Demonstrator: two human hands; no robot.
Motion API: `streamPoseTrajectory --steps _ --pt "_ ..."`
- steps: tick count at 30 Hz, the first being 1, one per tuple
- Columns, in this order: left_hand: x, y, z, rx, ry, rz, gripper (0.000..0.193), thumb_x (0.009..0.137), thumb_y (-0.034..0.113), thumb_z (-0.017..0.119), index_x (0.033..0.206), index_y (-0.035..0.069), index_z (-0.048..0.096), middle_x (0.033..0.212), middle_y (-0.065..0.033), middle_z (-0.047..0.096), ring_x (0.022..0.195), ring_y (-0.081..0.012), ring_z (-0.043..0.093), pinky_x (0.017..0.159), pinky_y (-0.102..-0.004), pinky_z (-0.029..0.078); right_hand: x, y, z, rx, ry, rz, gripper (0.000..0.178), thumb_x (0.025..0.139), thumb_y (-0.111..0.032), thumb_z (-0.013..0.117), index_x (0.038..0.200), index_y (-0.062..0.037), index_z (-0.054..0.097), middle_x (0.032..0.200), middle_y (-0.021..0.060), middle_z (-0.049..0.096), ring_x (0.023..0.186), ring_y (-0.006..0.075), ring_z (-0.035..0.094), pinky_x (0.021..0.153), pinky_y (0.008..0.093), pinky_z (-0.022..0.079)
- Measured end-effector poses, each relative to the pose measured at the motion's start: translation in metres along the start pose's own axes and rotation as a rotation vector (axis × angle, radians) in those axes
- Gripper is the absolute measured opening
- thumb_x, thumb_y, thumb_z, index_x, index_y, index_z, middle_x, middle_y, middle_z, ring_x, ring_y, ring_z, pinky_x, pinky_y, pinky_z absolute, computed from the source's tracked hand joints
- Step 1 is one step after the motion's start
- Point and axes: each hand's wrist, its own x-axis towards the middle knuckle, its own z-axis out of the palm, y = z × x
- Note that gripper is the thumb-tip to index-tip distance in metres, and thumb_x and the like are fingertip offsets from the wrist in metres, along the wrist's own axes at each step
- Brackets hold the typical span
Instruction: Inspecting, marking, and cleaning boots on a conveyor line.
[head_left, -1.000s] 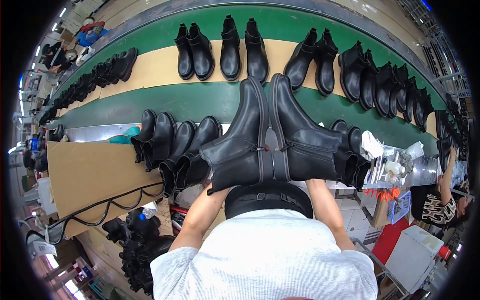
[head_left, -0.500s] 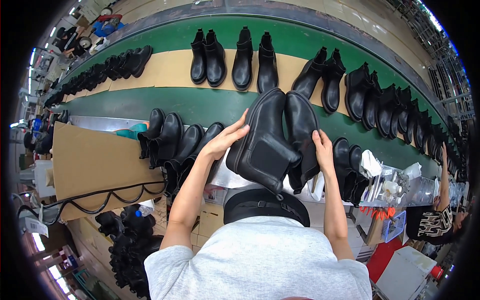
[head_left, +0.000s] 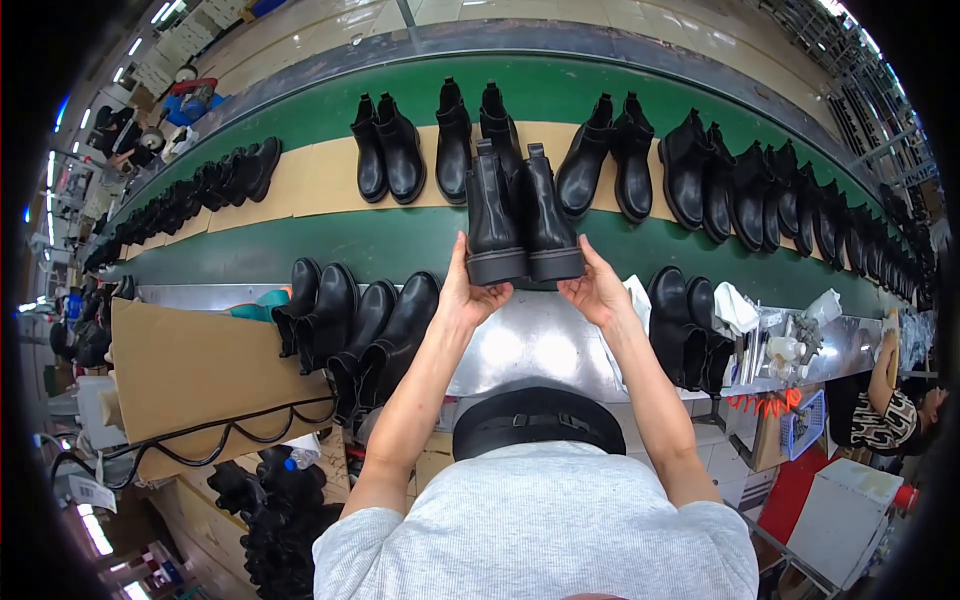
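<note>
Side by side in front of me are two black ankle boots, heels toward me and pull loops up. My left hand (head_left: pixel 468 293) grips the left ankle boot (head_left: pixel 491 215), its fingers under the thick sole and thumb along the side. On the right ankle boot (head_left: pixel 546 215), my right hand (head_left: pixel 599 288) holds the heel end from the outer side. The toes are hidden behind the shafts. Beyond them, a row of finished-looking black boots (head_left: pixel 403 150) stands on a strip of brown cardboard (head_left: pixel 325 178) along the green belt (head_left: pixel 400 236).
A metal ledge (head_left: pixel 525 345) lies before me. Boots (head_left: pixel 405 325) rest at its left beside a cardboard sheet (head_left: pixel 200 375); another pair (head_left: pixel 675 310) lies right, next to white cloth (head_left: pixel 737 308) and bottles. A co-worker (head_left: pixel 885 415) is at far right; more boots (head_left: pixel 290 520) are piled lower left.
The held boots have moved away from my body toward the belt. They have turned from toes pointing up and away to standing upright with heels facing me.
</note>
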Motion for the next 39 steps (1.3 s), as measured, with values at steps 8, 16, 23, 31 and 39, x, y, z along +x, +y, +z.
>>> streamPoseTrajectory --steps 8,16,23,31,39 --pt "-0.004 -0.038 -0.093 0.303 -0.093 0.078 0.041 0.092 0.032 0.037 0.120 0.004 0.048 0.122 -0.0092 0.052 0.112 -0.0207 0.049 0.097 -0.0372 0.038 -0.028 0.044 -0.058 -0.220 -0.123 0.027 0.034 0.093 -0.029 0.042 0.118 -0.0073 0.050 0.108 0.0032 0.058 0.098 0.0131 0.056 0.084 0.0277 0.042" --pt "0.008 -0.013 -0.053 1.240 0.034 0.101 0.102 0.065 0.054 0.067 0.138 0.001 0.020 0.139 -0.0227 0.027 0.127 -0.0357 0.029 0.101 -0.0466 0.028 0.012 0.034 -0.066 -0.961 -0.011 -0.196 0.054 0.083 -0.041 0.056 0.113 0.0044 0.053 0.107 0.0128 0.060 0.099 0.0180 0.055 0.084 0.0292 0.041" --pt "0.074 -0.011 -0.050 1.850 0.511 0.212 0.113 0.054 0.036 0.079 0.139 0.005 0.011 0.124 -0.0271 0.043 0.107 -0.0378 0.051 0.092 -0.0379 0.042 0.062 0.037 -0.011 -1.843 0.349 0.069 0.120 0.054 -0.043 0.078 0.137 0.0083 0.007 0.126 0.0339 0.037 0.113 0.0440 0.044 0.096 0.0420 0.038" --pt "0.050 0.009 -0.078 0.854 -0.007 0.316 0.071 0.069 0.025 0.076 0.125 -0.002 0.040 0.103 -0.0119 0.060 0.089 -0.0179 0.060 0.077 -0.0283 0.049 0.055 -0.001 -0.071 -0.911 -0.107 -0.244 0.078 0.064 -0.013 0.075 0.131 0.0021 0.037 0.108 0.0118 0.060 0.094 0.0190 0.058 0.086 0.0264 0.043" --pt "-0.069 -0.014 0.008 0.155 -0.458 0.090 0.048 0.089 0.030 0.053 0.127 0.002 0.040 0.109 -0.0092 0.056 0.096 -0.0132 0.056 0.080 -0.0243 0.048 -0.029 -0.006 -0.023 -0.032 -0.519 -0.033 0.051 0.082 -0.017 0.060 0.125 0.0020 0.039 0.116 0.0135 0.053 0.100 0.0190 0.057 0.083 0.0291 0.049"
